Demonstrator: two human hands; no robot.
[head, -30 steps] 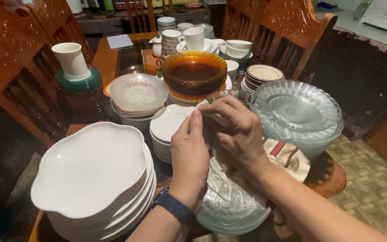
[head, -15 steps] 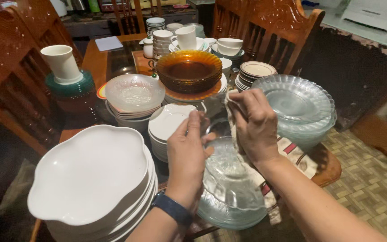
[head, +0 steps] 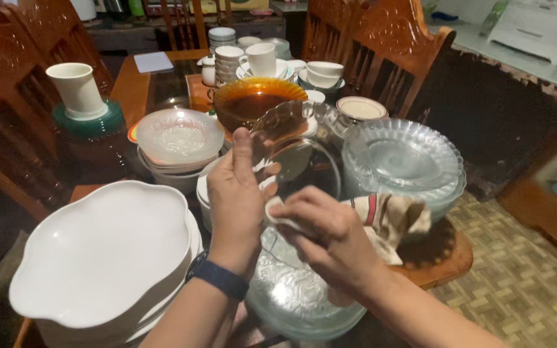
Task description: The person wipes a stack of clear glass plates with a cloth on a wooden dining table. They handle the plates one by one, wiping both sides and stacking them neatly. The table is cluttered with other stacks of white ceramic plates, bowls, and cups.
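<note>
Carved wooden chairs (head: 381,58) are ringing a dark wooden dining table (head: 156,90) crowded with crockery — stacked white scalloped plates (head: 104,258), clear glass plates (head: 401,158). The left hand (head: 236,196) is gripping a clear glass plate (head: 298,154) upright above the table's near edge — the right hand (head: 323,238) is pressing a striped cloth (head: 388,216) against it.

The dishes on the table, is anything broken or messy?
Nothing looks broken or spilled. The left hand holds a clear glass plate tilted up, and the right hand wipes it with a cloth. The stacks look tidy.
</note>
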